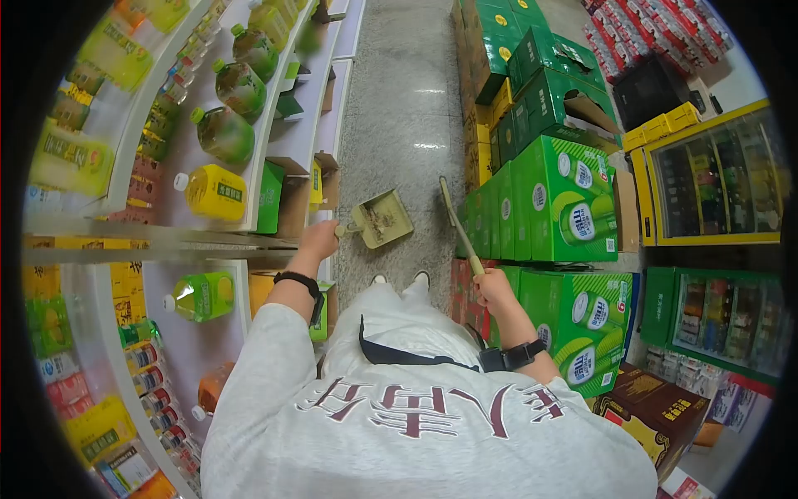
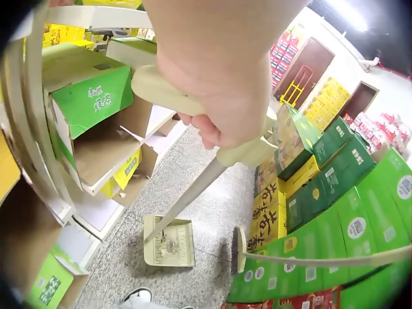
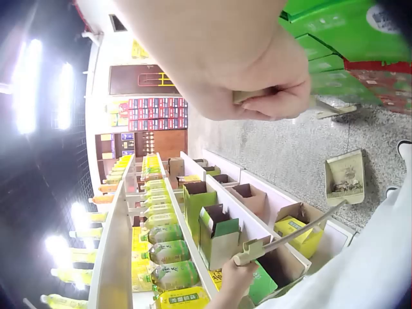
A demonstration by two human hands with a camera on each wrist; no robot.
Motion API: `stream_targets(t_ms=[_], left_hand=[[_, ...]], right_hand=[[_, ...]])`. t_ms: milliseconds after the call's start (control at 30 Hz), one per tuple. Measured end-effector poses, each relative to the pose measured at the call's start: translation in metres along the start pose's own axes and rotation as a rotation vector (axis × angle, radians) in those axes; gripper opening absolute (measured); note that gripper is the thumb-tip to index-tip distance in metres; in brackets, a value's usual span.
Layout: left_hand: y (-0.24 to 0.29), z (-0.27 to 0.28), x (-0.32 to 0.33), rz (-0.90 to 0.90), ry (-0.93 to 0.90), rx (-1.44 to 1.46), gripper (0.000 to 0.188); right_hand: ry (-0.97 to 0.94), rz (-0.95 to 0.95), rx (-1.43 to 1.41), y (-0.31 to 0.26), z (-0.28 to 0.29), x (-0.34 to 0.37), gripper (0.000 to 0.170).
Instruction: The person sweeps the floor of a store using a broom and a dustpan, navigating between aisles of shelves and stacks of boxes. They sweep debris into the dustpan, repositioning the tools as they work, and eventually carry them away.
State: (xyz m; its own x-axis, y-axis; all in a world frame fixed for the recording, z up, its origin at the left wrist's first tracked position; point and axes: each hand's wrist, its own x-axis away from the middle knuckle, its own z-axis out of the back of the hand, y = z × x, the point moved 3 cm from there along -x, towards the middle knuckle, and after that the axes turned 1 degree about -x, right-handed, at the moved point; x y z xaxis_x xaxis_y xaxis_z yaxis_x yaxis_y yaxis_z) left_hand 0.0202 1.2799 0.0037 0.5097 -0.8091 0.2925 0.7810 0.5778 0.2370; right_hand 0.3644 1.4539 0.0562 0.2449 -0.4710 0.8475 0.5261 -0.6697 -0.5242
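Observation:
My left hand [image 1: 319, 241] grips the top of a long-handled dustpan [image 1: 392, 235]. The pan rests on the floor with grey-brown litter in it, plain in the left wrist view as well, where the handle [image 2: 193, 192] slopes down to it. My right hand [image 1: 496, 289] holds a broom by its pale stick [image 1: 469, 251], fingers curled round it. Beside the green cartons, the broom head [image 2: 240, 250] is down near the floor, to the right of the pan and apart from it. In the right wrist view the broom is mostly hidden behind the hand.
On the left, shelves [image 1: 283, 158] carry bottled drinks and opened cartons. Stacked green cartons [image 1: 573, 200] line the right side, with drink fridges [image 1: 715, 175] beyond. A narrow grey speckled floor [image 1: 403, 100] runs ahead between them. My shoes [image 1: 422, 277] stand close behind the pan.

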Motion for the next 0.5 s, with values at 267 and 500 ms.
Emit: stream_targets(t_ms=[267, 500], left_hand=[[-0.016, 0.014, -0.067, -0.033, -0.104, -0.01, 0.021], [-0.045, 0.018, -0.094, 0.017, -0.193, 0.023, 0.022]], right_hand=[[0.123, 0.02, 0.097, -0.016, -0.038, -0.041, 0.007], [-0.06, -0.111, 0.149, -0.015, -0.1, -0.069, 0.004]])
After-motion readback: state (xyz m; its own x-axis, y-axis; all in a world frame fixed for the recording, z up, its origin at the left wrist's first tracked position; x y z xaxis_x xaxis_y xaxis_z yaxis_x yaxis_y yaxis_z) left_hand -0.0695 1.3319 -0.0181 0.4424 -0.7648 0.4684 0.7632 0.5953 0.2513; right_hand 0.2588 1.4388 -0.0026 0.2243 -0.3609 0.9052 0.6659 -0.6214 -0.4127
